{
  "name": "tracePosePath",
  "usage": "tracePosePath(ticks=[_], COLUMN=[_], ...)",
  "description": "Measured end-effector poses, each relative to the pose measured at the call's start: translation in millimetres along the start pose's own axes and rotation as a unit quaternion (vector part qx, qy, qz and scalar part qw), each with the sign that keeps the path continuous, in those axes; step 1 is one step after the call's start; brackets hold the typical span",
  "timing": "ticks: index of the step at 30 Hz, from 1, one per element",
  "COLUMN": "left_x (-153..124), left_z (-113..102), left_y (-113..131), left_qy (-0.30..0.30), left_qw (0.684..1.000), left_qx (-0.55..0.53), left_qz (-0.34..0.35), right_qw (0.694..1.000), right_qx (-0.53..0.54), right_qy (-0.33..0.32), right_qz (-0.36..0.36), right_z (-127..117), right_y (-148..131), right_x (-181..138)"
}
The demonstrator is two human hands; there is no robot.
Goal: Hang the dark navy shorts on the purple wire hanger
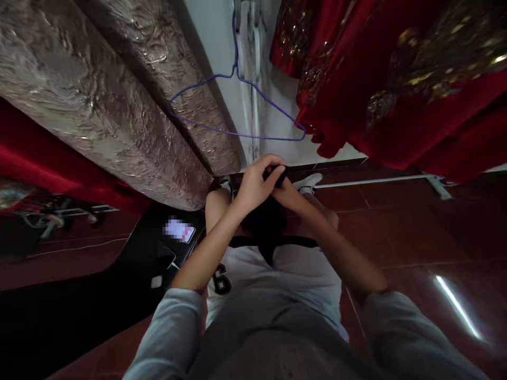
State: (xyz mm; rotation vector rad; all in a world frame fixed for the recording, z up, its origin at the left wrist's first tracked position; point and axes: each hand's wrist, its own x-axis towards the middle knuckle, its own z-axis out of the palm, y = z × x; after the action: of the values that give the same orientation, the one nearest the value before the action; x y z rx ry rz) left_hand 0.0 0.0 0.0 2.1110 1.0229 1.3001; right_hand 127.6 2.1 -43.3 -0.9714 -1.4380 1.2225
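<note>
Both hands meet in front of me at the middle of the head view. My left hand (256, 182) is closed, its fingers curled over a small black object (275, 173). My right hand (288, 194) lies under and behind the left one, mostly hidden, and grips the same black thing from the right. A piece of black cloth (264, 221) hangs below the hands, over my white shorts (277, 274). Just above the hands an empty purple wire hanger (237, 105) hangs against the white wall.
Red garments with gold embroidery (396, 79) hang at the upper right. A silvery-brown textured fabric (99, 105) fills the upper left. A phone (179, 230) lies on a black surface at my left. A white rack foot (396, 181) crosses the dark red tiled floor.
</note>
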Motion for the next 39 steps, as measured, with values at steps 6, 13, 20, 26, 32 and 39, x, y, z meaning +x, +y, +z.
tracePosePath(ticks=[6, 13, 20, 26, 32, 39], left_x=[-25, -74, -36, 30, 68, 80], left_z=[-50, -96, -185, -209, -168, -171], left_y=[-43, -96, -113, -82, -58, -65], left_qy=[-0.186, -0.388, -0.271, -0.115, -0.032, -0.028], left_qw=[0.977, 0.877, 0.866, 0.925, 0.973, 0.965], left_qx=[-0.020, 0.236, 0.366, 0.358, 0.229, 0.258], left_qz=[-0.100, -0.158, -0.207, -0.046, 0.004, 0.031], right_qw=[0.992, 0.983, 0.966, 0.955, 0.967, 0.923], right_qx=[-0.071, -0.137, -0.223, -0.241, -0.228, -0.319], right_qy=[-0.080, 0.035, 0.086, 0.153, 0.083, 0.172], right_qz=[0.067, -0.115, -0.095, -0.080, -0.075, -0.131], right_z=[-9, -1, -35, -72, -63, -118], right_y=[-43, -21, -8, -39, -42, -80], right_x=[22, 120, 95, 74, 61, 70])
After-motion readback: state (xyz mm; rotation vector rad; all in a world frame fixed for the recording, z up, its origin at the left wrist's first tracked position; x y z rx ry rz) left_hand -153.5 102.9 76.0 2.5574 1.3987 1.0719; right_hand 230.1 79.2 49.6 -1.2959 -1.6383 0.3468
